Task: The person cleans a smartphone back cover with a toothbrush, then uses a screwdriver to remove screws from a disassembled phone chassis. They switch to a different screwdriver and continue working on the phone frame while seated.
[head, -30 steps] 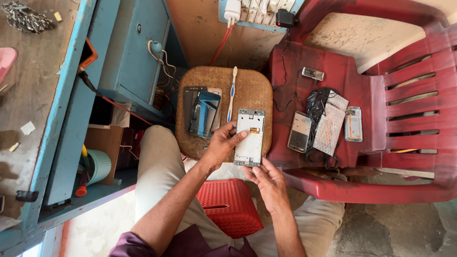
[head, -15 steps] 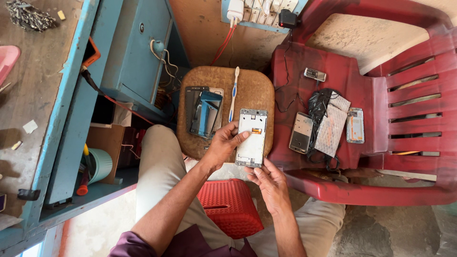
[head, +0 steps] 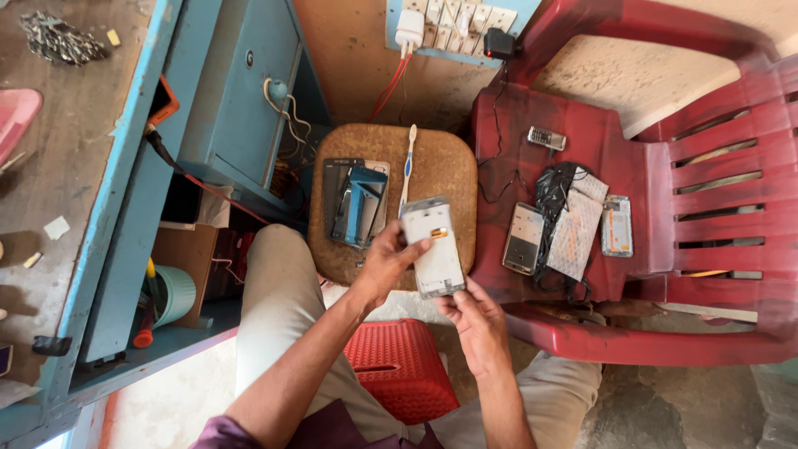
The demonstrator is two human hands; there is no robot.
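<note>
I hold a white phone frame (head: 432, 247) with a small orange part on it, above the front edge of a round wooden stool (head: 449, 170). My left hand (head: 384, 264) grips its left side, thumb on the top face. My right hand (head: 474, 320) holds its lower end from beneath. On the stool lie a white toothbrush (head: 407, 166) and a stack of dark phone panels with a blue piece (head: 357, 202).
A red plastic chair (head: 665, 150) at right carries several phone parts (head: 573, 229) and a small keypad phone (head: 546, 138). A blue workbench (head: 108, 233) stands at left. A switchboard with plugs (head: 449, 21) hangs above. A red stool (head: 399, 366) sits between my knees.
The phone frame has tilted slightly, its lower end swinging right. My hands stay on it in about the same place.
</note>
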